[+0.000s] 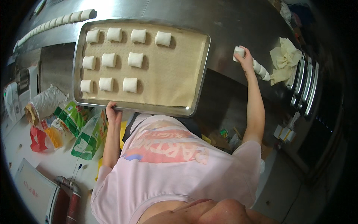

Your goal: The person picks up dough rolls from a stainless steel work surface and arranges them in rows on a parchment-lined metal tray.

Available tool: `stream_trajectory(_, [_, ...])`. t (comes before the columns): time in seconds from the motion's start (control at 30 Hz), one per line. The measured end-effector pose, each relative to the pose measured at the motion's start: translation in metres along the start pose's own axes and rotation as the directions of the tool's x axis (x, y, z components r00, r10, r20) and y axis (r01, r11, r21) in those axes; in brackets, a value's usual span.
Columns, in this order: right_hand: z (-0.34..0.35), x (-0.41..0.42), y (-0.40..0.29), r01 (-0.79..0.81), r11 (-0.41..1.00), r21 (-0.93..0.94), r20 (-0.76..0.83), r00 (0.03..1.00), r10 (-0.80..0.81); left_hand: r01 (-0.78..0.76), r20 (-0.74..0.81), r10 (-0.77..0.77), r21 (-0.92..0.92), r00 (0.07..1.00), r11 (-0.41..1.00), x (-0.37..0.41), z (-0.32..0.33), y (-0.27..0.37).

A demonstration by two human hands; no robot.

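Note:
My left hand (113,114) grips the near rim of a metal baking tray (156,109), which overhangs the near edge of the worktop. A tan perforated liner (170,75) covers the tray's bottom. Several white dough pieces (135,59) sit on it in three rows, mostly towards the left and middle. Out to the right of the tray, my right hand (245,60) holds a white dough piece (238,52) between thumb and fingers. Just behind that hand, a short row of cut dough pieces (260,70) lies on the metal worktop (223,25).
A long row of cut dough (60,21) lies at the far left. Crumpled cloth (285,60) rests at the right, beside several stacked metal trays (303,84). Plastic bags (86,140) and a white machine (21,95) are at the left.

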State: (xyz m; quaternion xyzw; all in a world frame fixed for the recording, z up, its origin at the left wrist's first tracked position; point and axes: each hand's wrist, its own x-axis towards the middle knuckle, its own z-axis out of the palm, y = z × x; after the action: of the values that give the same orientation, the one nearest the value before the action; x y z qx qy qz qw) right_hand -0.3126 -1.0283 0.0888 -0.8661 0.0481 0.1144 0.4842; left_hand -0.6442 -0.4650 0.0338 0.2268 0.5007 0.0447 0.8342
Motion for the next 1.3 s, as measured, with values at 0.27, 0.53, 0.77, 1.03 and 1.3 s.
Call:
stream_trajectory(0.27, [0.137,-0.008,-0.123,0.493,0.807,-0.326,0.413,0.842,-0.347,0.034,0.063,-0.032,-0.024,0.998,0.999,0.007,-0.014,-0.002])
stream_trajectory(0.53, [0.176,-0.008,-0.117,0.632,0.553,-0.543,0.463,0.775,-0.43,0.034,0.011,-0.033,-0.035,0.999,0.999,-0.002,-0.006,-0.001])
stream_trajectory(0.77, [0.245,-0.008,-0.155,0.778,0.504,-0.375,0.408,0.627,-0.663,0.037,0.036,-0.035,-0.041,0.999,0.998,-0.002,-0.002,-0.003])
stream_trajectory(1.03, [0.27,0.005,-0.139,0.72,0.568,-0.399,0.421,0.694,-0.584,0.029,0.011,-0.028,-0.052,1.0,0.998,-0.007,0.002,-0.005])
stream_trajectory(1.3, [0.251,-0.001,-0.147,0.727,0.55,-0.412,0.307,0.678,-0.667,0.072,0.076,-0.067,-0.055,0.995,0.996,-0.002,-0.002,-0.005])
